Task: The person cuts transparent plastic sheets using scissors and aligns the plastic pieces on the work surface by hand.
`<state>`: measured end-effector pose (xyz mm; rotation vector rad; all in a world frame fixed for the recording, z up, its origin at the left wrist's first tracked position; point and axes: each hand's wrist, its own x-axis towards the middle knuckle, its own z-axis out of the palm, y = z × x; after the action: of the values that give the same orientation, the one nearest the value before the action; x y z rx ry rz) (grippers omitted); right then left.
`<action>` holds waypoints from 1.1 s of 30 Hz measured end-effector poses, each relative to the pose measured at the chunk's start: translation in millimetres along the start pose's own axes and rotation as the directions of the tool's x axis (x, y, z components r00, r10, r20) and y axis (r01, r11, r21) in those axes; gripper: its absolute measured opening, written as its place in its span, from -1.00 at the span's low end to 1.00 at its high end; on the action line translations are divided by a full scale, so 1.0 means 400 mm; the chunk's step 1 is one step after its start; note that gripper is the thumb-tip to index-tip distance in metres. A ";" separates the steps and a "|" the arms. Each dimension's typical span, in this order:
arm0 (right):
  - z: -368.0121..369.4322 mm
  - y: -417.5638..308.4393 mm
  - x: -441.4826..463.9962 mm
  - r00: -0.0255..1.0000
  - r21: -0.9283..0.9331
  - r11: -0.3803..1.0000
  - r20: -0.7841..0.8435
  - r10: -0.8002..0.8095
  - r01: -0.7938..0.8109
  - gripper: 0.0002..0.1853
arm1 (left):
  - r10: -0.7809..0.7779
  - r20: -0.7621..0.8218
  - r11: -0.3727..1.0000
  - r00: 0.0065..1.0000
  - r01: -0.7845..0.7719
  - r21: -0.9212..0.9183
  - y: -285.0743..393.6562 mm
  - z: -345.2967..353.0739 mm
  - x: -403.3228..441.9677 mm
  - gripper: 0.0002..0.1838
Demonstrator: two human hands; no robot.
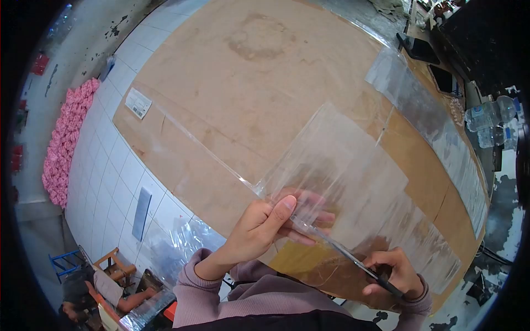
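My left hand pinches the near edge of a clear plastic sheet, thumb on top and the other fingers showing through the film underneath. In my right hand is a pair of scissors with long thin metal blades and a black handle. The blades point up and left, along the sheet's near edge toward my left fingers. Whether the blades are apart cannot be made out. The plastic spreads over a brown-covered table.
Another plastic strip lies along the table's right side, near two phones and plastic bottles. A white label sits at the left edge. Pink bundles lie on the tiled floor. Another person sits at lower left.
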<state>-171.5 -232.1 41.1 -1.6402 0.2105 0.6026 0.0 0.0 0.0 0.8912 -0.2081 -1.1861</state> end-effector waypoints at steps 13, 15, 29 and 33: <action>0.004 -0.002 0.006 0.999 -0.101 0.994 -0.024 -0.037 0.034 -0.64 | 0.062 0.015 0.997 0.998 -0.062 0.043 0.000 0.004 -0.001 -0.56; 0.003 -0.002 0.006 1.000 -0.105 0.994 -0.020 -0.023 0.021 -0.64 | 0.070 0.013 0.997 0.997 -0.071 0.039 0.000 0.006 -0.002 -0.57; 0.003 -0.004 0.005 1.000 -0.160 0.987 -0.028 0.006 -0.010 -0.60 | 0.093 -0.035 0.995 0.995 -0.092 0.030 -0.005 0.011 -0.003 -0.55; 0.002 0.002 0.003 1.000 -0.191 0.982 -0.026 -0.007 0.002 -0.59 | 0.094 -0.023 0.995 0.995 -0.093 0.032 -0.012 0.003 -0.003 -0.53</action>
<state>-171.1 -231.1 39.7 -1.8347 0.1721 0.6126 -4.5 0.1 -2.0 0.9129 -0.2460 -1.0874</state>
